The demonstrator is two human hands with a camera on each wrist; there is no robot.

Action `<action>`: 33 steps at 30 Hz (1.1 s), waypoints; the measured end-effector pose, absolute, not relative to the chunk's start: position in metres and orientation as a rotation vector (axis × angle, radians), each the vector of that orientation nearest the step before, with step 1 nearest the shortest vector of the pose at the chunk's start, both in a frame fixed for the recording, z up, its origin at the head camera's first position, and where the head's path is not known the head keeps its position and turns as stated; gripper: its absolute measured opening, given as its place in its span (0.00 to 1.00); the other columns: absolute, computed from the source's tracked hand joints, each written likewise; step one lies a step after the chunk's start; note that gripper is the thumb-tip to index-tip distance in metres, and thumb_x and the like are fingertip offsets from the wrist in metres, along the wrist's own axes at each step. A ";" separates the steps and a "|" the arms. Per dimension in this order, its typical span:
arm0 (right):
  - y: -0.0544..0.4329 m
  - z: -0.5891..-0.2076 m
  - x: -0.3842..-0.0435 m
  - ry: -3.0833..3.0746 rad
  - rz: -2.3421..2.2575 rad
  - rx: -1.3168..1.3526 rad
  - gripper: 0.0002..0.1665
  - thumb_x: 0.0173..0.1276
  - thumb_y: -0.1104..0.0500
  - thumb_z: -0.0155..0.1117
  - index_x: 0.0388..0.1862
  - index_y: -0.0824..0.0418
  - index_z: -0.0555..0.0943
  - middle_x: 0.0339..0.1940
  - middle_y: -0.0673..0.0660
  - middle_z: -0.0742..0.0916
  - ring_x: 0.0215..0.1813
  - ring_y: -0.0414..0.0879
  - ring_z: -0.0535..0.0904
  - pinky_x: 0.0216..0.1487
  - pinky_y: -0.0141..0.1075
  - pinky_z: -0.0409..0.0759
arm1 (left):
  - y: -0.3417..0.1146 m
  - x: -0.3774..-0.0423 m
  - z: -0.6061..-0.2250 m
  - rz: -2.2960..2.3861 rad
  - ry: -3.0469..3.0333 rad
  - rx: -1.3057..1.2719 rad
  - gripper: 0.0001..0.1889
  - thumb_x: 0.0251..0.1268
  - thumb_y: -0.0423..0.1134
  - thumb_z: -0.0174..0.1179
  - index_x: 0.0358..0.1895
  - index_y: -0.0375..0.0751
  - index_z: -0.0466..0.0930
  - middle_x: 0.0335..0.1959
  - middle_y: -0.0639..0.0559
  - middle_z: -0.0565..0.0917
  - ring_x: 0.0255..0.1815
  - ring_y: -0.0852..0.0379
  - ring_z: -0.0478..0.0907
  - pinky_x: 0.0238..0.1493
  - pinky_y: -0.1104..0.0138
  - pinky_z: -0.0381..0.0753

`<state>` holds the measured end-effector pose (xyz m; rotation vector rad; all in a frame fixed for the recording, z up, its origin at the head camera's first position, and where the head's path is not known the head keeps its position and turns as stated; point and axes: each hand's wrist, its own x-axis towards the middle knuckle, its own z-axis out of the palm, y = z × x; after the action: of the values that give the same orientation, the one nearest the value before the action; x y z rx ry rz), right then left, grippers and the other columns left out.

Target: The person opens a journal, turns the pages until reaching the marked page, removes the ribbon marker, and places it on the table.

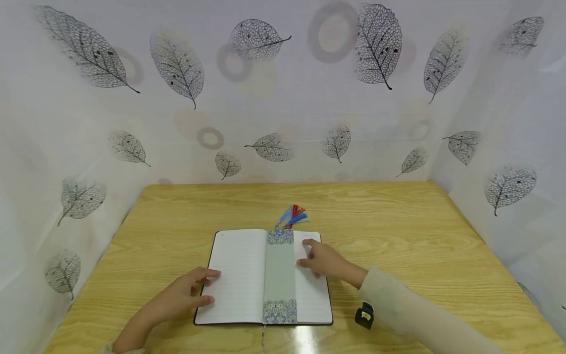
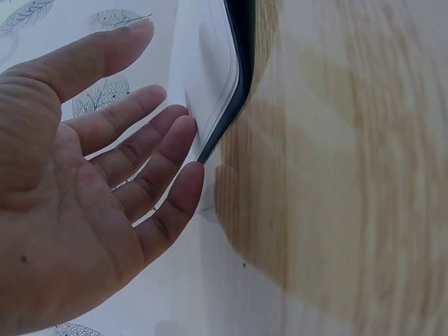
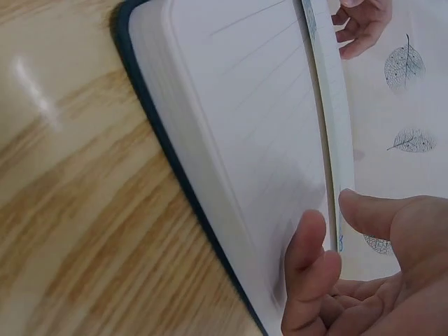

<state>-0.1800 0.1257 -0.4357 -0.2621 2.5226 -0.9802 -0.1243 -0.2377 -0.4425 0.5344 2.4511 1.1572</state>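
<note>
An open notebook [image 1: 239, 275] with lined white pages and a dark cover lies on the table. Along its right page, beside the gutter, is a long pale green bookmark [image 1: 280, 273] with blue ornament at both ends. Blue and red tassels [image 1: 294, 215] extend past the notebook's top edge. My right hand [image 1: 325, 260] is over the right page, thumb close to the bookmark's right edge; nothing is held, and whether the thumb touches the bookmark I cannot tell. At the notebook's left edge, my left hand [image 1: 183, 292] has loosely spread fingers, its fingertips [image 2: 187, 178] by the cover's edge.
A small black object [image 1: 364, 317] with a yellow-green mark sits on the wooden table [image 1: 398, 221] beside the right sleeve. A thin ribbon [image 1: 263, 338] hangs from the notebook's bottom. Leaf-printed white sheeting [image 1: 283, 108] encloses the table's back and sides.
</note>
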 end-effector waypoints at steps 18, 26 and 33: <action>0.123 -0.437 -0.177 2.363 -1.162 -0.245 0.35 0.66 0.57 0.65 0.69 0.65 0.67 0.30 0.56 0.81 0.18 0.42 0.76 0.21 0.34 0.76 | -0.236 -0.125 -0.443 1.141 2.444 0.524 0.29 0.58 0.49 0.67 0.62 0.41 0.73 0.59 0.45 0.76 0.56 0.48 0.74 0.50 0.69 0.75; 0.116 -0.438 -0.173 2.211 -1.334 -0.171 0.35 0.66 0.62 0.64 0.70 0.68 0.64 0.35 0.60 0.81 0.21 0.45 0.82 0.26 0.38 0.82 | -0.236 -0.123 -0.445 1.149 2.454 0.518 0.29 0.58 0.49 0.67 0.62 0.42 0.73 0.58 0.46 0.76 0.54 0.51 0.74 0.48 0.70 0.74; 0.111 -0.436 -0.166 2.039 -1.517 -0.045 0.37 0.69 0.65 0.59 0.73 0.65 0.56 0.41 0.62 0.83 0.24 0.48 0.85 0.27 0.38 0.83 | -0.235 -0.121 -0.444 1.166 2.426 0.461 0.33 0.57 0.47 0.68 0.65 0.41 0.70 0.59 0.44 0.76 0.56 0.46 0.73 0.48 0.71 0.75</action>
<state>-0.1661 0.1106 -0.4360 -0.0446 2.0390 -1.5173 -0.1210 -0.2349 -0.4442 0.4614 2.4262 1.1660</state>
